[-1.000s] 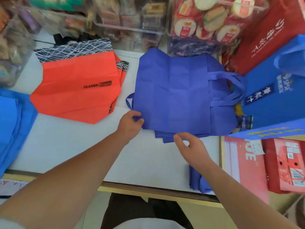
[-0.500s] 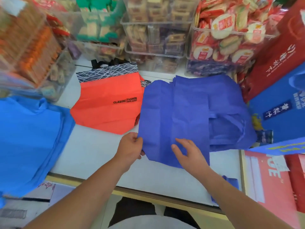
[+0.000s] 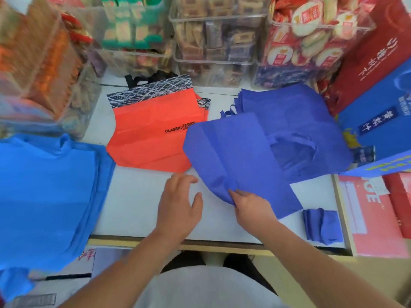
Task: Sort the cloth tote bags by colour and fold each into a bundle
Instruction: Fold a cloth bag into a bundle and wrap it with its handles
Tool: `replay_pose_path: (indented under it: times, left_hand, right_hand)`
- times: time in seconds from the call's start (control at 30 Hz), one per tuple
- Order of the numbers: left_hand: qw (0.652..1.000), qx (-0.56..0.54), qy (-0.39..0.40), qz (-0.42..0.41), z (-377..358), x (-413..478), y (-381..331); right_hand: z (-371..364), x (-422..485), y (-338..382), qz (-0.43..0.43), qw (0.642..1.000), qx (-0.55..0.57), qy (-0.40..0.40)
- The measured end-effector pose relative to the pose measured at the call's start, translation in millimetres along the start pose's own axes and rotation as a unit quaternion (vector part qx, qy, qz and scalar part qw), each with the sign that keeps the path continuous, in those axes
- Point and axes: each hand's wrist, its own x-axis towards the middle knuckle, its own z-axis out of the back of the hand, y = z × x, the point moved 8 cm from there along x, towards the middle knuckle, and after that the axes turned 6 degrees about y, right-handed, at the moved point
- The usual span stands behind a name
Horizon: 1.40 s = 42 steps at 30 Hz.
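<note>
White counter [image 3: 133, 207] lay before me — my right hand [image 3: 251, 207] pinched the dark-blue bag [image 3: 240, 156] edge, my left hand [image 3: 178, 207] was open beside it.

— Which hand has the dark-blue bag [image 3: 240, 156]?
— The right hand [image 3: 250, 204] pinches its near edge; its far corner overlaps the orange bags [image 3: 153, 134].
— And the left hand [image 3: 178, 202]?
— Fingers spread, above the white table [image 3: 133, 210], holding nothing.
</note>
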Motion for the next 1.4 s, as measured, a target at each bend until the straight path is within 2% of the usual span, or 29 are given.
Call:
replay_pose_path:
  times: [0.03, 0.07, 0.13, 0.2, 0.27, 0.33, 0.4, 0.5, 0.63, 0.7, 0.77, 0.87, 0.9, 0.97, 1.03, 1.1, 1.17, 1.2, 1.3, 1.33, 1.4]
  left_hand:
    - [0.994, 0.072, -0.013, -0.087, 13, 3, -6]
    - [0.977, 0.139, 0.006, -0.16, 20, 6, -12]
    - [0.935, 0.244, 0.107, -0.234, 8, 7, -2]
    - [0.91, 0.259, 0.224, -0.234, -8, 0, 15]
    - [0.9, 0.207, 0.345, -0.168, -23, -12, 30]
    - [0.891, 0.163, 0.409, -0.115, -34, -23, 35]
    - [0.897, 0.143, 0.404, -0.106, -39, -26, 33]
    - [0.901, 0.168, 0.392, -0.081, -34, -20, 30]
    - [0.895, 0.206, 0.387, -0.083, -10, 4, 24]
    - [0.907, 0.219, 0.349, -0.084, 6, 23, 19]
    - [0.93, 0.238, 0.263, -0.097, 19, 40, 15]
    - [0.918, 0.295, 0.172, -0.203, 13, 34, 1]
    - [0.907, 0.297, 0.177, -0.24, 1, 24, -1]
    - [0.886, 0.292, 0.264, -0.243, -33, 0, 11]
    - [0.856, 0.295, 0.387, -0.172, -63, -17, 38]
    - [0.825, 0.314, 0.458, -0.106, -81, -25, 61]
    - [0.819, 0.309, 0.478, -0.079, -93, -26, 72]
    - [0.822, 0.298, 0.481, -0.063, -99, -25, 78]
    - [0.839, 0.293, 0.457, -0.04, -103, -20, 86]
    - [0.846, 0.291, 0.446, -0.039, -103, -18, 86]
    - [0.856, 0.286, 0.429, -0.041, -102, -14, 84]
  right_hand:
    - [-8, -4, 8, 0.03, 0.997, -0.072, 0.025]
    - [-13, -8, 13, 0.056, 0.991, -0.113, 0.032]
    - [-20, -17, 22, 0.115, 0.988, -0.098, 0.029]
    - [-18, -27, 20, 0.147, 0.989, 0.02, 0.011]
    - [-8, -39, 9, 0.138, 0.979, 0.147, -0.042]
    - [0, -46, -3, 0.12, 0.969, 0.205, -0.064]
    - [1, -49, -11, 0.102, 0.977, 0.184, -0.039]
    - [5, -52, -22, 0.079, 0.983, 0.166, -0.013]
    - [20, -51, -50, 0.003, 0.987, 0.15, -0.05]
    - [26, -46, -70, -0.048, 0.982, 0.164, -0.085]
    - [21, -34, -86, -0.092, 0.97, 0.198, -0.108]
    - [-1, -5, -96, -0.106, 0.954, 0.243, -0.138]
    - [-11, 4, -99, -0.107, 0.949, 0.258, -0.148]
    - [-28, 21, -102, -0.115, 0.939, 0.283, -0.16]
    - [-40, 34, -108, -0.137, 0.931, 0.297, -0.163]
    - [-42, 39, -115, -0.161, 0.926, 0.3, -0.161]
    - [-38, 34, -119, -0.17, 0.923, 0.293, -0.183]
    - [-32, 28, -117, -0.168, 0.929, 0.251, -0.215]
    - [-31, 1, -79, -0.086, 0.944, 0.121, -0.295]
    - [-38, -6, -58, -0.044, 0.95, 0.116, -0.286]
    - [-62, -9, -26, 0.005, 0.967, 0.155, -0.201]
